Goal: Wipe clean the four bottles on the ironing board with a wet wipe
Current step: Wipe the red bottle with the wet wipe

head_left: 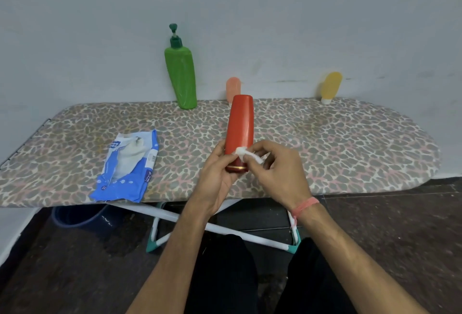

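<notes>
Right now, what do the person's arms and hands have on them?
Both forearms are bare, with no sleeves and no gloves. The right hand has a pink band round its wrist, with a loose end hanging down. The left hand wears nothing at all: no ring, watch or band shows.

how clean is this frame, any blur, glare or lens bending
Head view: wide-angle bending curves the ironing board edges; the pink bottle and yellow bottle at the back look soft; a faint sheen streaks the red bottle; light is flat, shadows weak; the floor corners are smeared.
</notes>
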